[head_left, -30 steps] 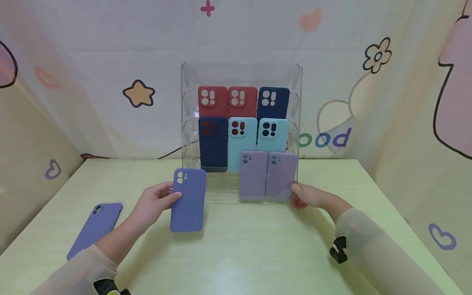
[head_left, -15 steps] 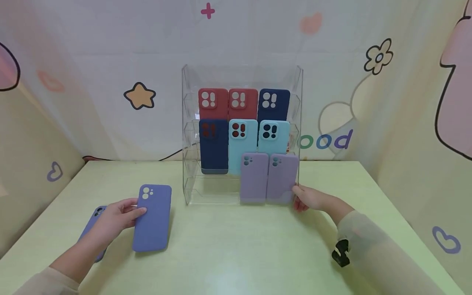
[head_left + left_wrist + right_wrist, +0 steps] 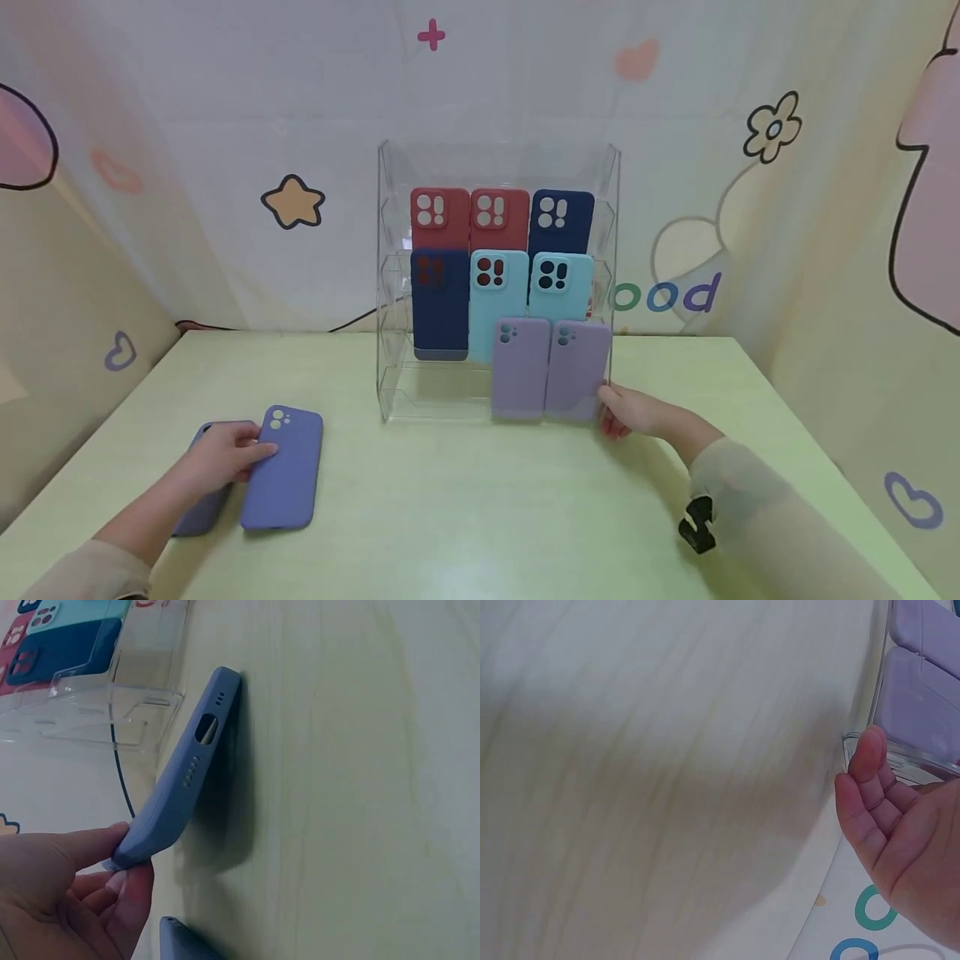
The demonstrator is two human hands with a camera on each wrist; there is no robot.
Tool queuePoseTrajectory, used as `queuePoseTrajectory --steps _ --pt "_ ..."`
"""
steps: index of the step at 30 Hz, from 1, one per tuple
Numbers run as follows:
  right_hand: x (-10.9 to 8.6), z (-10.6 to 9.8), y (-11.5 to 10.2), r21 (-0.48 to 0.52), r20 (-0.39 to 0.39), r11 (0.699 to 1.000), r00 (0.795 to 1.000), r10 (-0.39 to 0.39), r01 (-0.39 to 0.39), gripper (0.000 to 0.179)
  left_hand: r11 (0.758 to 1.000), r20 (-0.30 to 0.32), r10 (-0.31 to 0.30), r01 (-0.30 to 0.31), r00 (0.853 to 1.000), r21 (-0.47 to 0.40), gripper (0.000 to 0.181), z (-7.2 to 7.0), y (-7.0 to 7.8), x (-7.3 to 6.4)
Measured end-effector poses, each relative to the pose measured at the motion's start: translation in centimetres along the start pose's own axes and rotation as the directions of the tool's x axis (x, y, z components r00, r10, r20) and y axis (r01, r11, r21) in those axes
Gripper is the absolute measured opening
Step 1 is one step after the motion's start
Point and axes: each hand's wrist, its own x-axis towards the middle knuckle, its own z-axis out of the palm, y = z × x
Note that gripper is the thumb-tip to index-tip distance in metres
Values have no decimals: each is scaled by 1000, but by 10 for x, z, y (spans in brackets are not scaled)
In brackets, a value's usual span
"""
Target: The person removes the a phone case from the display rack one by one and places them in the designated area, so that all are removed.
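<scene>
My left hand [image 3: 217, 454] pinches a periwinkle phone case [image 3: 285, 471] by its side edge, thumb on the back face. In the left wrist view, that phone case [image 3: 187, 776] is tilted on edge over the table, its port end showing. A second periwinkle phone case [image 3: 202, 510] lies partly hidden under the left hand and forearm. My right hand [image 3: 630, 408] grips the lower right corner of a clear display rack [image 3: 438, 404]; the right wrist view shows its fingers [image 3: 866, 754] curled at the rack's edge. Beside them stand two lilac phone cases [image 3: 520, 371].
Higher tiers of the rack hold red phone cases [image 3: 498, 218], navy phone cases [image 3: 440, 312] and light blue phone cases [image 3: 498, 304]. The pale table [image 3: 450, 500] reaches a patterned cloth backdrop [image 3: 337, 125] behind the rack. Black straps circle the sleeves.
My left hand has carried the periwinkle phone case left and toward me, away from the rack, down close to the other periwinkle case. The right hand has stayed at the rack corner.
</scene>
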Motion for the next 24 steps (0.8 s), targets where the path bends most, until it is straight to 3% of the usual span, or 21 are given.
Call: queuePoseTrajectory --steps 6,11,14,24 --pt "-2 0 -1 5 12 1000 1000 -13 13 43 997 6 -16 16 1000 75 60 -9 -6 2" --pt "-4 -1 -1 -1 -2 1000 1000 -14 14 42 990 -56 -4 11 998 141 60 -10 -9 5" --pt "-5 0 0 0 -11 1000 1000 -12 12 42 984 -60 0 10 998 180 64 -10 -10 4" --pt "0 0 -1 -9 2 1000 1000 -13 13 42 933 -125 40 7 991 359 62 -11 -9 -3"
